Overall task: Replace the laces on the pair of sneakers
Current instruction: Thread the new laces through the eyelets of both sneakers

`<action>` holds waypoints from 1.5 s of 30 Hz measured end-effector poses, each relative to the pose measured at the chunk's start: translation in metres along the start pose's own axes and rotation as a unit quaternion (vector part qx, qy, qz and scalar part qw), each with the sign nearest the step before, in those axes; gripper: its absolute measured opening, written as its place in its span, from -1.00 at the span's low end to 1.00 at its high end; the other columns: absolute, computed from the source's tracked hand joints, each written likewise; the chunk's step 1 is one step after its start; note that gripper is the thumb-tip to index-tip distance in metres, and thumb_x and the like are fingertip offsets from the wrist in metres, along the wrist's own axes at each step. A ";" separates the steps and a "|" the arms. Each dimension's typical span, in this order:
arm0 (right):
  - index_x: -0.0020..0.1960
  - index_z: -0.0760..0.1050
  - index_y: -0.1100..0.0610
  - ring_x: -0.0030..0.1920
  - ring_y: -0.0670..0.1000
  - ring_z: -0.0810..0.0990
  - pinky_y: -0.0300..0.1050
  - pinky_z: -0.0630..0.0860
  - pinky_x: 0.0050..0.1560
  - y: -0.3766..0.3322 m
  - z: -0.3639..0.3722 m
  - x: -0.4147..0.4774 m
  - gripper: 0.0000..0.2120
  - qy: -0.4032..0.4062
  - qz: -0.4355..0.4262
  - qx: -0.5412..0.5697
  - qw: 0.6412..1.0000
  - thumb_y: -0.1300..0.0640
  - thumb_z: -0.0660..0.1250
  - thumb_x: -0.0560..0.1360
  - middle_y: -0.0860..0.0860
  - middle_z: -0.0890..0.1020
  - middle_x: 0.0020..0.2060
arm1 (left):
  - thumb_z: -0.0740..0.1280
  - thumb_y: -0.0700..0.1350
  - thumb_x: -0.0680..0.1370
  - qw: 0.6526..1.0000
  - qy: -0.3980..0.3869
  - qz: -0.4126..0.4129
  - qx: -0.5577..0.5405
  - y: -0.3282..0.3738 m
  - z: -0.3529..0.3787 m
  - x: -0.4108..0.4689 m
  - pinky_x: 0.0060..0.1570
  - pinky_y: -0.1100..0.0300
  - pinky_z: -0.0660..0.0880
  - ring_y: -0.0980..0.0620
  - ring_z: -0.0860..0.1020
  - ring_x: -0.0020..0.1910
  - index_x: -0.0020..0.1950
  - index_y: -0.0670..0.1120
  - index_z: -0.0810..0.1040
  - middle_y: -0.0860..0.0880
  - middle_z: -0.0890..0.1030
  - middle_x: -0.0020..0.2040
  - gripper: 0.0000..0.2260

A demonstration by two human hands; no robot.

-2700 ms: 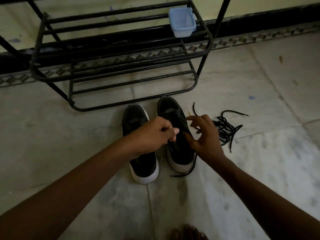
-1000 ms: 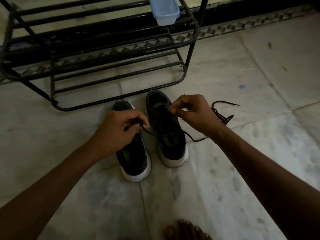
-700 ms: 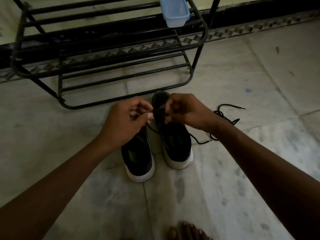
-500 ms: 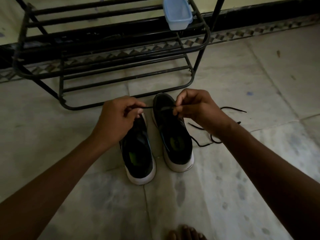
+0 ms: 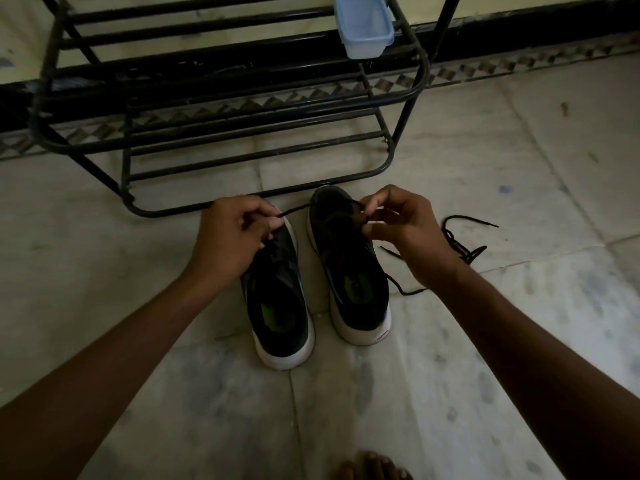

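Two black sneakers with white soles stand side by side on the floor, toes away from me: the left sneaker (image 5: 282, 306) and the right sneaker (image 5: 349, 268). A black lace (image 5: 296, 210) runs taut from the right sneaker's toe end to my left hand (image 5: 230, 237), which pinches its end. My right hand (image 5: 401, 226) pinches the lace's other part above the right sneaker's front eyelets. The lace trails on the floor right of that shoe. A second loose black lace (image 5: 460, 240) lies bunched behind my right hand.
A black metal shoe rack (image 5: 221, 109) stands just beyond the sneakers against the wall, with a pale blue plastic box (image 5: 363, 26) on an upper rail. My toes (image 5: 374, 467) show at the bottom edge. Pale stone floor tiles (image 5: 502, 140) extend to the right.
Both hands have moved apart slightly and drawn the lace taut across the right sneaker's toe end. The loose lace tail on the floor has shifted.
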State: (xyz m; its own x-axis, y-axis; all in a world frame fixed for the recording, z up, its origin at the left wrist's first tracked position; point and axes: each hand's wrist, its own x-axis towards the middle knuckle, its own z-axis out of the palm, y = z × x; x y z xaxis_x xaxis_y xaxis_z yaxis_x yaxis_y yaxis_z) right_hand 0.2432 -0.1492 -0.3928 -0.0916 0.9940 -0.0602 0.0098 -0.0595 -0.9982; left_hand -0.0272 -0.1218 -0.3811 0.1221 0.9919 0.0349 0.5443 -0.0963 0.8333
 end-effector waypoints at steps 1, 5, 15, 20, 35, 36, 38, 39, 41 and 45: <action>-0.07 0.46 0.29 0.10 0.15 0.65 0.00 0.60 0.03 0.003 0.001 -0.003 -0.77 0.003 -0.022 -0.029 0.999 0.54 0.35 0.38 0.31 0.60 0.01 | 0.47 -0.27 0.53 1.000 -0.003 -0.007 -0.020 0.004 0.007 -0.002 -0.25 0.12 0.65 0.07 0.65 -0.30 -0.11 -0.01 0.66 -0.04 0.67 -0.24 -0.85; -0.14 0.45 0.25 0.17 0.08 0.57 -0.02 0.61 -0.04 0.007 -0.001 -0.012 -0.77 -0.044 -0.089 -0.175 0.980 0.49 0.38 0.34 0.15 0.53 0.08 | 0.48 -0.35 0.50 0.991 -0.045 -0.032 -0.119 0.021 0.033 -0.007 -0.29 0.21 0.62 0.07 0.65 -0.36 -0.15 -0.05 0.65 -0.10 0.68 -0.25 -0.81; -0.06 0.70 0.08 0.31 0.18 0.44 0.02 0.56 0.12 0.021 0.006 -0.025 -0.86 -0.053 -0.177 -0.453 0.872 0.04 0.47 0.45 0.19 0.41 0.34 | 0.47 -0.38 0.49 0.982 -0.096 -0.074 -0.148 0.022 0.066 -0.011 -0.12 0.16 0.64 0.03 0.72 -0.22 -0.10 -0.12 0.65 -0.06 0.71 -0.21 -0.83; -0.01 0.72 0.07 0.28 0.15 0.45 -0.04 0.54 0.12 0.029 0.016 -0.034 -0.79 0.001 -0.148 -0.453 0.879 -0.02 0.42 0.47 0.17 0.41 0.36 | 0.48 -0.31 0.51 0.987 -0.080 -0.062 -0.128 0.016 0.069 -0.012 -0.09 0.07 0.68 0.03 0.72 -0.21 -0.06 -0.11 0.65 -0.04 0.71 -0.21 -0.89; 0.06 0.70 0.10 0.38 0.02 0.40 -0.17 0.42 0.24 0.010 0.030 -0.024 -0.85 0.023 0.086 -0.335 0.938 0.19 0.49 0.48 0.03 0.38 0.39 | 0.51 -0.25 0.49 0.997 -0.058 -0.005 -0.042 0.023 0.073 -0.024 -0.18 0.36 0.52 0.15 0.63 -0.25 -0.13 -0.06 0.65 0.04 0.64 -0.29 -0.89; 0.04 0.70 0.10 0.37 0.01 0.40 -0.19 0.40 0.22 0.010 0.031 -0.023 -0.86 0.026 0.088 -0.332 0.939 0.20 0.49 0.49 0.02 0.39 0.38 | 0.52 -0.25 0.48 0.997 -0.065 -0.008 -0.045 0.022 0.073 -0.022 -0.17 0.35 0.51 0.16 0.64 -0.25 -0.13 -0.05 0.66 0.05 0.65 -0.29 -0.88; 0.01 0.70 0.09 0.34 -0.02 0.40 -0.21 0.37 0.19 0.012 0.033 -0.024 -0.90 0.037 0.083 -0.330 0.940 0.19 0.48 0.49 -0.03 0.41 0.28 | 0.53 -0.25 0.46 0.996 -0.076 -0.014 -0.050 0.018 0.072 -0.019 -0.16 0.32 0.52 0.18 0.65 -0.24 -0.13 -0.06 0.68 0.07 0.66 -0.28 -0.89; -0.02 0.70 0.09 0.32 -0.04 0.39 -0.25 0.35 0.16 0.013 0.033 -0.024 -0.92 0.040 0.076 -0.330 0.940 0.19 0.48 0.49 -0.07 0.40 0.21 | 0.54 -0.24 0.46 0.995 -0.082 -0.017 -0.051 0.017 0.072 -0.018 -0.16 0.31 0.53 0.19 0.65 -0.23 -0.13 -0.06 0.69 0.08 0.68 -0.27 -0.89; -0.06 0.68 0.08 0.28 -0.05 0.38 -0.35 0.31 0.09 0.015 0.034 -0.024 -0.94 0.036 0.063 -0.325 0.943 0.21 0.46 0.49 -0.09 0.38 0.13 | 0.55 -0.22 0.46 0.993 -0.102 -0.026 -0.052 0.017 0.069 -0.016 -0.13 0.29 0.55 0.19 0.67 -0.19 -0.10 -0.05 0.70 0.09 0.70 -0.23 -0.89; -0.11 0.56 0.06 0.23 0.00 0.40 -0.37 0.40 0.08 0.019 0.034 -0.025 -0.86 0.009 0.015 -0.335 0.942 0.29 0.39 0.50 -0.01 0.38 0.14 | 0.59 -0.22 0.41 0.987 -0.147 -0.046 -0.051 0.017 0.064 -0.012 -0.06 0.19 0.64 0.16 0.70 -0.14 -0.07 -0.02 0.68 0.06 0.72 -0.17 -0.82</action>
State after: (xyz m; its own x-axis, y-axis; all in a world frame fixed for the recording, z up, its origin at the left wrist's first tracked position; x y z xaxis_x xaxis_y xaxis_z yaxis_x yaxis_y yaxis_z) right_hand 0.2114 -0.1782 -0.4102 -0.0638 0.9947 -0.0812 0.6394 -0.0217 -0.7686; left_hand 0.0339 -0.1402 -0.4028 0.3203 0.9276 -0.1920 0.4801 0.0158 0.8771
